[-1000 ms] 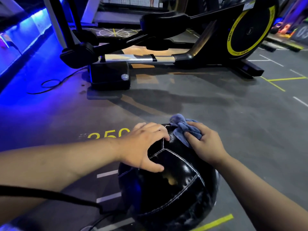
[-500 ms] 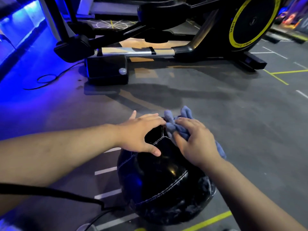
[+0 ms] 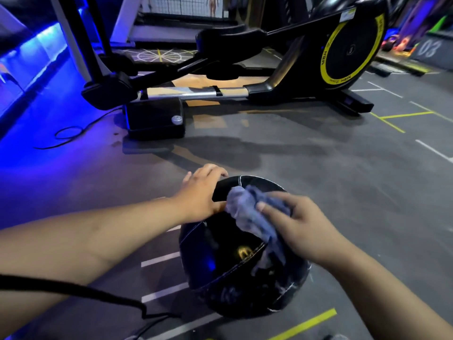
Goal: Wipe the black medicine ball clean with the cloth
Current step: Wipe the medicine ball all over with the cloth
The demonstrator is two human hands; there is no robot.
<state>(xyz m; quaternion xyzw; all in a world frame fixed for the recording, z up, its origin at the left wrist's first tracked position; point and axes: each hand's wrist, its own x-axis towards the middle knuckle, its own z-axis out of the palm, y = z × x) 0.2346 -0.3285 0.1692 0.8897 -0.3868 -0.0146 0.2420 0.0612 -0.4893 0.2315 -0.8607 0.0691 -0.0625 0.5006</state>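
Observation:
The black medicine ball [image 3: 228, 273] with white stitched seams rests on the grey gym floor in front of me. My left hand [image 3: 199, 192] lies flat on the ball's upper left side, fingers curved over its far edge. My right hand [image 3: 301, 227] presses a crumpled blue-grey cloth [image 3: 250, 214] against the top right of the ball. The cloth trails down the ball's right side under my palm.
A black and yellow elliptical trainer [image 3: 245, 77] stands across the floor beyond the ball. A black cable [image 3: 68, 133] loops on the floor at the left under blue light. White and yellow lines [image 3: 304, 325] mark the floor. A dark cord [image 3: 73, 288] crosses below my left arm.
My right hand has slid the cloth down and toward me over the ball's top right. My left hand has shifted further around the ball's far left edge.

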